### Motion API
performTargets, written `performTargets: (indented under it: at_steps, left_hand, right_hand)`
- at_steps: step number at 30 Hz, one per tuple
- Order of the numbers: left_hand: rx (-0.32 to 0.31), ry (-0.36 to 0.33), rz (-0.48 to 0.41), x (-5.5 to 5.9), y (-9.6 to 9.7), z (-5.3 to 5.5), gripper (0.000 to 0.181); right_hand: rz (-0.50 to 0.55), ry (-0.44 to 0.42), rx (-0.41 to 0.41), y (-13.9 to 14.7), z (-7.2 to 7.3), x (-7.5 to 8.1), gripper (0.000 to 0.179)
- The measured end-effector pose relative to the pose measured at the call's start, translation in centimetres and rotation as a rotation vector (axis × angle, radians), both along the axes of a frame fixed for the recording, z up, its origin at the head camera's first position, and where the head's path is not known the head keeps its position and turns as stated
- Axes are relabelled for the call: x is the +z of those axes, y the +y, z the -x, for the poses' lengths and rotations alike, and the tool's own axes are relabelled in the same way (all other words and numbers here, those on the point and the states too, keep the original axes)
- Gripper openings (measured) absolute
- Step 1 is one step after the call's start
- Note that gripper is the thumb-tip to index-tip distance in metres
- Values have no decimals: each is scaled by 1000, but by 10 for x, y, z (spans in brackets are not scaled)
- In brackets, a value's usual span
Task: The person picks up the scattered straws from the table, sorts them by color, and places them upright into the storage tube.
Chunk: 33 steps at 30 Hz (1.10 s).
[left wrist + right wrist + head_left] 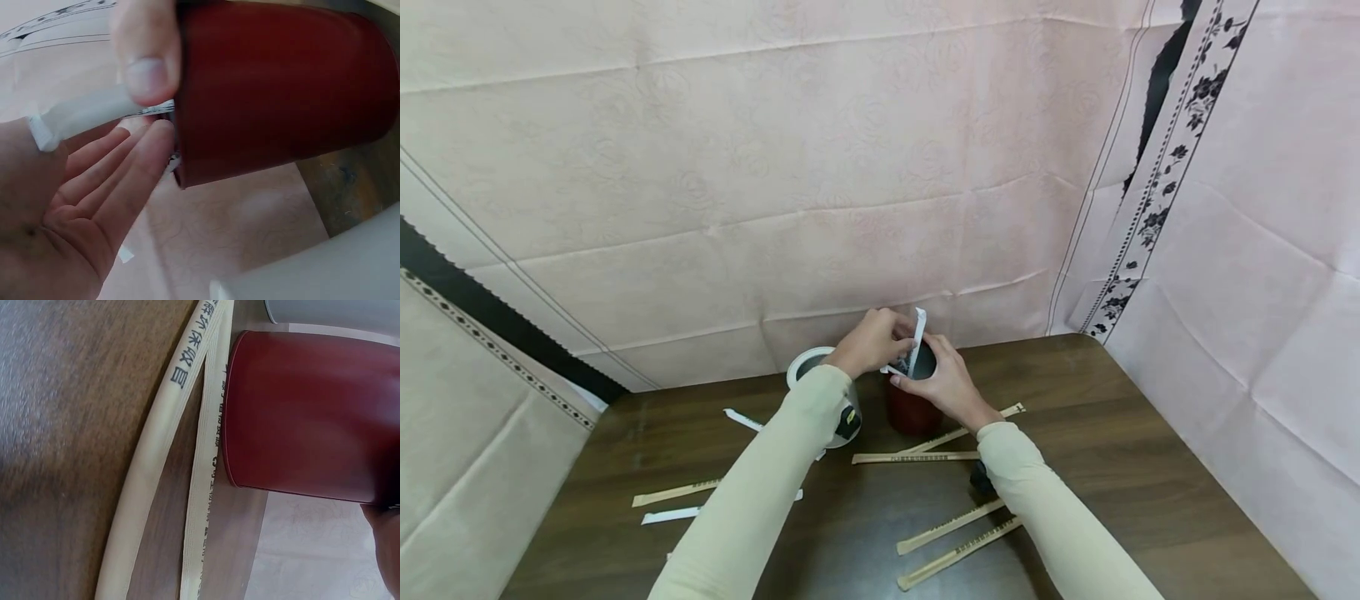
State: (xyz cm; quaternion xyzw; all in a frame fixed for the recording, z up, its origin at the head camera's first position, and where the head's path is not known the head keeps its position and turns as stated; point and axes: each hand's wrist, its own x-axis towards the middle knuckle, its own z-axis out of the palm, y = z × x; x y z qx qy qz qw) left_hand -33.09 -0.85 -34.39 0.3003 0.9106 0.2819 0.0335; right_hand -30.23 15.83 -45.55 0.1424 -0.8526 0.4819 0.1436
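Note:
A red cup [912,412] stands upright near the table's back edge, with thin white paper-wrapped sticks [917,337] rising from its mouth. My right hand [946,383] grips the cup by its upper part, the thumb at the near rim and the fingers along the far side. My left hand [874,340] reaches over the mouth from the left. In the left wrist view, fingers of that left hand [94,212] are fairly straight, their tips at the opening of the red cup [281,94]; what they touch inside is hidden. One white stick [94,112] passes before the left palm.
Left of the red cup is a white-rimmed container [811,360], partly behind my left arm. Tan paper-wrapped sticks [951,527] lie near my right arm, others [150,469] by the cup. More white ones [670,516] lie at left. A black object [981,479] sits by my right sleeve.

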Motion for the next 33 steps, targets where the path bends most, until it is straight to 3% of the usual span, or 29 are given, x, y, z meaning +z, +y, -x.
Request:
performTargets:
  at_steps: [3,9,14,18,21,23,29,33]
  left_hand:
    - [19,-15,-90,7,-7,-6,24]
    - [72,14,-239,33,-43,-29,21]
    - [75,25,-235,57,-88,-60,18]
    - [48,34,-191,59,-125,-82,15]
    - [32,6,-130,45,-155,-93,11]
    - [23,-23,-71,28,-176,-98,9]
    - [-85,-167,32,-41,-229,-99,12]
    - [-71,-229,91,-81,-258,-107,17]
  right_hand:
    - [9,-5,2,0,-1,0,90]
    - [-3,0,-1,-9,0,-4,91]
    - [-13,-4,-3,-8,2,-4,95]
    - [-28,-1,-12,-1,3,0,95]
    - [-30,-5,-16,2,3,1,94]
    - [-31,-14,-13,2,4,0,94]
    - [-37,-14,-20,5,4,0,93]
    - [-41,-11,-18,0,5,-1,93]
